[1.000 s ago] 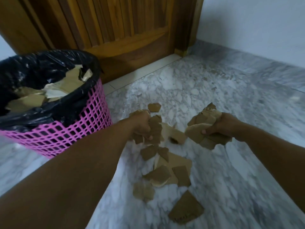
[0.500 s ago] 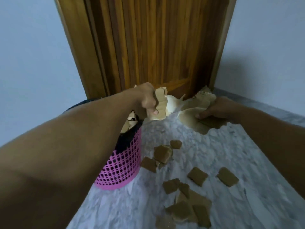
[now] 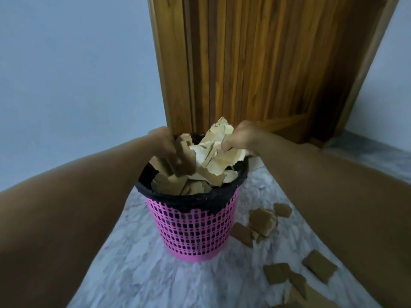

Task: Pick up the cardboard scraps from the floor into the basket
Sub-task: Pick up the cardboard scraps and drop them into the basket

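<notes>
A pink mesh basket (image 3: 195, 232) with a black liner stands on the marble floor, filled near its rim with brown cardboard scraps (image 3: 175, 185). My left hand (image 3: 166, 147) reaches into the basket's left side, fingers closed around brown cardboard pieces. My right hand (image 3: 242, 138) hovers over the basket's right side, gripping a bunch of pale torn cardboard (image 3: 218, 150) that rests on the heap. Several loose scraps (image 3: 263, 221) lie on the floor to the right of the basket.
A wooden door (image 3: 266, 63) and its frame rise right behind the basket. Pale walls (image 3: 77, 74) flank it on both sides. More cardboard pieces (image 3: 320, 265) are scattered over the floor at lower right. Bare marble floor (image 3: 138, 270) lies in front of the basket.
Both hands lifted their cardboard off the floor and carried it left and over the basket. They now sit at its opening, the view having swung up toward the door.
</notes>
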Motion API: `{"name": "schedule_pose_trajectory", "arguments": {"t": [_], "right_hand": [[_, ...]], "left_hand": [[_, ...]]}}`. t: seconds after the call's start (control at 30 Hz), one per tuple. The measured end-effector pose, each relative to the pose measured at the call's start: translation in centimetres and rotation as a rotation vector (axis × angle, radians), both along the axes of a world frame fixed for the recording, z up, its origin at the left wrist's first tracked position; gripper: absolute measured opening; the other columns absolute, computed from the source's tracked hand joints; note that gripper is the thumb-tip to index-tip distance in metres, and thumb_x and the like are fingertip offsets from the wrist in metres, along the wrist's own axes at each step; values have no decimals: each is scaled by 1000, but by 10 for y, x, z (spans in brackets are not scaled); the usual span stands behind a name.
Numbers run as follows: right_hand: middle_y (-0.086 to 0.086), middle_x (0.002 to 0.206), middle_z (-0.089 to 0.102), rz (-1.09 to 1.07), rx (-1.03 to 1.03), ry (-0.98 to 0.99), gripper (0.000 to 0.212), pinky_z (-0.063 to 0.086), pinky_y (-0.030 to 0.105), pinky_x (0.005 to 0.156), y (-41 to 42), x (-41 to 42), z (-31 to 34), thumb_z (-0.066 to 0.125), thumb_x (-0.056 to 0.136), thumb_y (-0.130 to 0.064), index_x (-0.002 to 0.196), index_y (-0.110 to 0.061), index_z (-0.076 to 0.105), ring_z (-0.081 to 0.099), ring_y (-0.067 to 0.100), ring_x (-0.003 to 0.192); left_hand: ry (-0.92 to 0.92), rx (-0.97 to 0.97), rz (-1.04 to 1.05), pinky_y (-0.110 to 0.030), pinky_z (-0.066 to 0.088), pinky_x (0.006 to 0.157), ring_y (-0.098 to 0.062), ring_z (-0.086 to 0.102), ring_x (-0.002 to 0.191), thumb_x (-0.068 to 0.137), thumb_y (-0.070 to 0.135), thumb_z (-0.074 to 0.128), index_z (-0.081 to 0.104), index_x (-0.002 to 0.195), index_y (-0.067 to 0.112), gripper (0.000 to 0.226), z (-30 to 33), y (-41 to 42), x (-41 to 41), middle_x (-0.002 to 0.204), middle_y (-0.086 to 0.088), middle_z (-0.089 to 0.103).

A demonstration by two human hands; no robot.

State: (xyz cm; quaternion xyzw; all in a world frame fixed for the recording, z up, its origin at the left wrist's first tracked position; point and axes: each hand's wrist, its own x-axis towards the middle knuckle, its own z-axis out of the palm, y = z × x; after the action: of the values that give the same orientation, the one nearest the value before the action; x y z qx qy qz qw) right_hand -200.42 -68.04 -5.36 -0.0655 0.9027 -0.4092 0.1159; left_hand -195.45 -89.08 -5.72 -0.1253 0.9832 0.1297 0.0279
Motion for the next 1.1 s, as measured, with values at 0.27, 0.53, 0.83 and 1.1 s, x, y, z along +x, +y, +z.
{"name": "schedule_pose_trajectory", "arguments": {"t": [0.27, 0.53, 0.83, 1.1], "right_hand": [[20, 134, 54, -2, -183, -58, 56, 57, 34, 86, 5, -9, -26, 68, 89, -6, 138, 2, 41, 62, 28, 110], [14, 109, 65, -74, -40, -29, 16, 60, 32, 65, 133, 15, -35, 72, 87, -13, 99, -6, 63, 67, 20, 88], [14, 106, 70, -224, 27, -230, 34, 60, 43, 79, 271, 74, -113, 79, 82, -18, 106, 1, 65, 69, 26, 94], [13, 98, 69, -139, 262, -403, 44, 58, 31, 64, 311, 143, -230, 86, 73, -21, 108, -8, 63, 65, 14, 73]], "left_hand": [[7, -102, -27, -24, 41, 51, -21, 56, 73, 77, 25, 75, 64, 95, 7, 27, -19, 2, -8, 86, -7, 61], [202, -26, -268, -26, 49, 68, -19, 59, 91, 81, 13, 60, 67, 109, 10, 30, -32, 109, -27, 107, -7, 66], [263, 92, -553, -34, 54, 84, -24, 60, 100, 79, 16, 64, 67, 104, 11, 25, -97, 236, 4, 104, -7, 65], [-319, -26, -698, -33, 49, 87, -25, 54, 115, 69, 39, 82, 52, 131, 16, 72, -245, 280, 47, 131, -3, 51]]}}
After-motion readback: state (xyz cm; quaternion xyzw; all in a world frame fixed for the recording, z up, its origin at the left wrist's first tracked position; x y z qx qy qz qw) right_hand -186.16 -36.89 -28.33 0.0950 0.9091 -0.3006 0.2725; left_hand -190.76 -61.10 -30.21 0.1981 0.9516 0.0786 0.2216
